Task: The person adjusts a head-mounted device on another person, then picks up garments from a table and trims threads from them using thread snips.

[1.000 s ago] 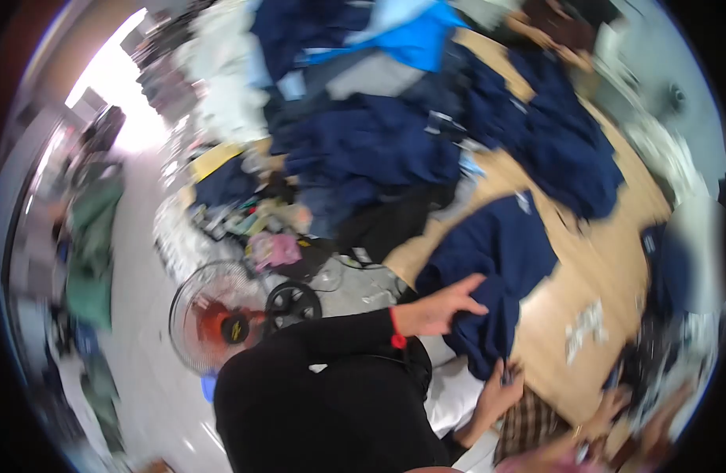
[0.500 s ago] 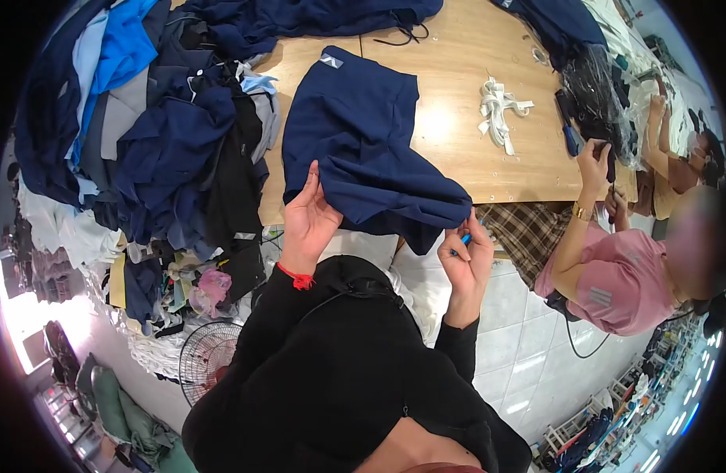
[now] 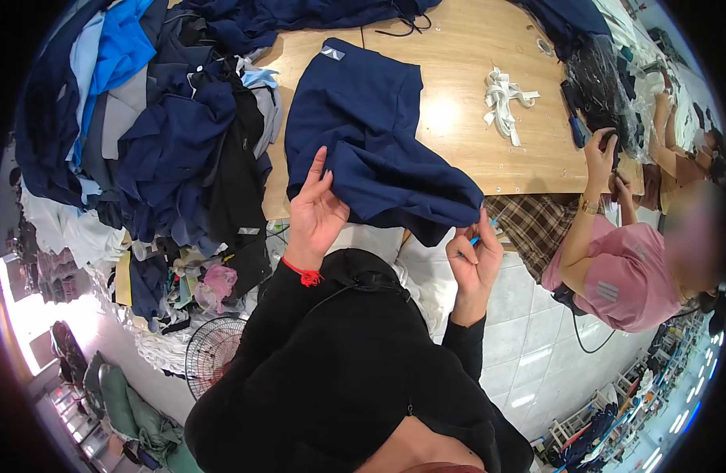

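- The navy garment (image 3: 363, 126) lies before me on the near edge of the wooden table (image 3: 453, 162), its lower folds hanging over toward the wearer's lap.
- Progress, as I judge it: the far part is spread fairly smooth, while the near part is bunched and unsettled; I can't make out any finished work on it.
- Its long axis runs aslant, from the end with the pale patch (image 3: 333, 54), pointing away and a little left, to a folded corner near and right.
- The left hand (image 3: 319, 217) is at the near left edge, fingers spread, palm up, index finger stretched against the cloth.
- The right hand (image 3: 475, 256) is curled round a small blue tool (image 3: 482, 236), fingertips touching the folded corner; whether they pinch it, I cannot tell.
- Beyond, I see white strips (image 3: 503, 102) to the right, piled clothes (image 3: 174, 134) to the left, and a co-worker in pink (image 3: 627, 276).
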A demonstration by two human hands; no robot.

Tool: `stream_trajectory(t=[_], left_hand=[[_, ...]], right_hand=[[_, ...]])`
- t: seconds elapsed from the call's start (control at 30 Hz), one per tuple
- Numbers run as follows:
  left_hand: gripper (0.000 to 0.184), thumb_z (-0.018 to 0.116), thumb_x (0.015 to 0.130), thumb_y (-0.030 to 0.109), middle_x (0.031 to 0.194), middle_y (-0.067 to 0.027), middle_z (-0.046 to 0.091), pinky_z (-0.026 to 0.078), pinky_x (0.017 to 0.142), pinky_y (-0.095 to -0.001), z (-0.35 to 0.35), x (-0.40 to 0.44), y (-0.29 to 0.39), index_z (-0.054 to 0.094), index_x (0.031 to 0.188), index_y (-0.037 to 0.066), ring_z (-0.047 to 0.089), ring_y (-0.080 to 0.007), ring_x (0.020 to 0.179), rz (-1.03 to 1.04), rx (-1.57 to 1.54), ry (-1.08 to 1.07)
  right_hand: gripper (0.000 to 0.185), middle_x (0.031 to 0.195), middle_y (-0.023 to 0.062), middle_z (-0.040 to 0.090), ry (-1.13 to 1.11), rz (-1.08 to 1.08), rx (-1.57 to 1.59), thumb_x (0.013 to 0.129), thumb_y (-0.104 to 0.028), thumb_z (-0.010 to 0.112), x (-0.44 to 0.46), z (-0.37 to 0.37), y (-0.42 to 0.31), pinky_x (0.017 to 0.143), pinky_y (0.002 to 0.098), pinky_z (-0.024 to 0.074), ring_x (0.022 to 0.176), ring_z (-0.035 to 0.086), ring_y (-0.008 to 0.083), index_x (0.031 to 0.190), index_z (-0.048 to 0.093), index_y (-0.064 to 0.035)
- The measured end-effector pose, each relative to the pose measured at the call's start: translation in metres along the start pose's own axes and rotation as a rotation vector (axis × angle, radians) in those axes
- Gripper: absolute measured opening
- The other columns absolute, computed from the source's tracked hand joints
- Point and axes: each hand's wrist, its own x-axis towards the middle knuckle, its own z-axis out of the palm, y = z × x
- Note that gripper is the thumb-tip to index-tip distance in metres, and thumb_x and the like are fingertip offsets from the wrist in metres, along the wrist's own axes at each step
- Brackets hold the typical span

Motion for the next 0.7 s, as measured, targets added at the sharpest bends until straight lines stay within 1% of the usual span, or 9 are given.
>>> stream_trajectory(t=[0.07,0.13,0.2,0.27,0.37,0.47,0.6,0.63,0.7], left_hand=[[0.048,0.055,0.106,-0.002,0.143,-0.0109,0.064,0.058,0.102,-0.0378,0.009,-0.001,-0.007,0.050,0.151,0.012,0.066,-0.0209,0.125,-0.009,0.281,-0.024],[0.050,0.065,0.099,-0.004,0.141,-0.0119,0.063,0.060,0.095,-0.0358,0.013,-0.001,-0.003,0.053,0.146,0.007,0.068,-0.0182,0.119,-0.048,0.784,-0.026],[0.045,0.072,0.097,0.001,0.136,-0.0113,0.065,0.061,0.087,-0.0323,-0.018,0.020,-0.004,0.059,0.140,0.004,0.070,-0.0174,0.113,0.309,1.473,0.032],[0.041,0.075,0.096,0.005,0.131,-0.0110,0.068,0.060,0.083,-0.0292,0.006,0.036,0.009,0.063,0.135,0.002,0.072,-0.0176,0.105,0.555,1.579,0.046],[0.049,0.075,0.098,0.010,0.124,-0.0146,0.069,0.062,0.071,-0.0281,0.025,0.102,0.033,0.056,0.141,-0.004,0.074,-0.0161,0.092,0.501,1.072,0.042],[0.078,0.081,0.093,0.017,0.149,-0.0285,0.041,0.069,0.071,-0.0355,-0.012,0.214,0.063,0.038,0.153,-0.008,0.070,-0.0320,0.109,0.541,1.299,0.338],[0.043,0.080,0.092,0.015,0.102,-0.0199,0.074,0.062,0.061,-0.0342,-0.019,0.258,0.068,0.067,0.125,-0.009,0.075,-0.0227,0.075,0.472,1.369,0.447],[0.029,0.079,0.093,0.014,0.079,-0.0133,0.074,0.057,0.058,-0.0348,-0.011,0.246,0.054,0.073,0.112,-0.006,0.071,-0.0201,0.059,0.685,1.413,0.291],[0.015,0.074,0.094,0.007,0.087,-0.0098,0.071,0.055,0.070,-0.0329,0.045,0.155,0.033,0.074,0.107,-0.001,0.071,-0.0223,0.073,0.685,1.563,-0.213]], right_hand=[[0.015,0.115,0.0051,0.074,-0.092,-0.061,-0.173,0.109,-0.004,0.058,-0.002,0.002,0.005,0.044,0.0177,0.0292,0.073,0.059,0.0027,0.120,0.067,-0.0010],[0.022,0.111,0.0049,0.074,0.139,-0.192,-0.664,0.107,-0.004,0.061,0.004,0.006,0.011,0.044,0.0178,0.0280,0.072,0.056,0.0006,0.127,0.068,-0.0005],[0.024,0.115,0.0059,0.075,0.274,-0.221,-1.100,0.106,-0.002,0.062,0.020,-0.037,0.003,0.044,0.0176,0.0296,0.068,0.056,-0.0006,0.129,0.069,-0.0010],[0.027,0.118,0.0114,0.075,0.346,-0.408,-1.422,0.104,-0.001,0.065,0.022,-0.060,-0.001,0.067,0.0236,0.0506,0.091,0.068,0.0093,0.130,0.070,0.0034],[0.030,0.121,0.0158,0.075,0.379,-0.451,-1.445,0.103,-0.001,0.066,0.001,-0.056,-0.006,0.104,0.0344,0.0525,0.113,0.071,0.0220,0.131,0.068,0.0099],[0.029,0.123,0.0162,0.076,0.374,-0.437,-1.536,0.103,-0.003,0.067,-0.008,-0.068,-0.021,0.098,0.0316,0.0552,0.111,0.072,0.0186,0.130,0.070,0.0076],[0.028,0.121,0.0172,0.075,0.349,-0.533,-1.356,0.104,-0.003,0.066,-0.023,-0.073,-0.033,0.100,0.0340,0.0561,0.111,0.073,0.0225,0.129,0.069,0.0105],[0.030,0.121,0.0173,0.076,0.380,-0.527,-1.341,0.105,-0.004,0.066,-0.026,-0.073,-0.035,0.100,0.0339,0.0560,0.113,0.073,0.0231,0.131,0.067,0.0116],[0.033,0.121,0.0173,0.076,0.452,-0.517,-1.346,0.106,-0.005,0.066,-0.033,-0.077,-0.039,0.099,0.0336,0.0560,0.116,0.073,0.0238,0.133,0.065,0.0126]])
